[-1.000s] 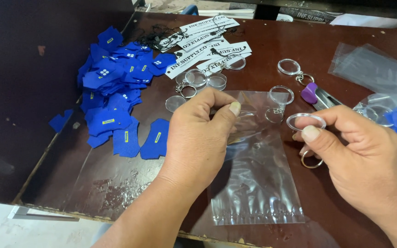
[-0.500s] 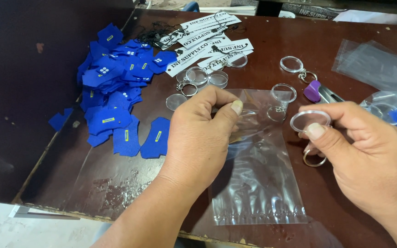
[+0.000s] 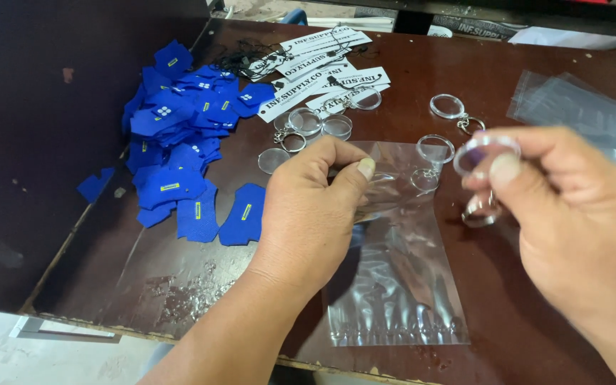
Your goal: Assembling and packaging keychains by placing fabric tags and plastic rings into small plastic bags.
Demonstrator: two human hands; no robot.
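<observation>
My left hand (image 3: 311, 214) pinches the upper edge of a clear plastic bag (image 3: 393, 285) that lies flat on the dark brown table (image 3: 144, 285). To its right, my right hand (image 3: 572, 228) holds a clear round keychain (image 3: 485, 153) between thumb and fingers, its metal ring (image 3: 480, 212) dangling below. The keychain hovers just right of the bag's upper end. The right hand is blurred.
A heap of blue shirt-shaped cutouts (image 3: 180, 135) lies at the left. White printed paper tags (image 3: 322, 71) and several clear round keychains (image 3: 308, 125) sit at the back. More clear bags (image 3: 593, 114) lie at the far right. The table's front edge runs below the bag.
My right hand has lifted the round keychain up and leftward, closer to the bag's upper end. The left hand has kept its pinch on the bag.
</observation>
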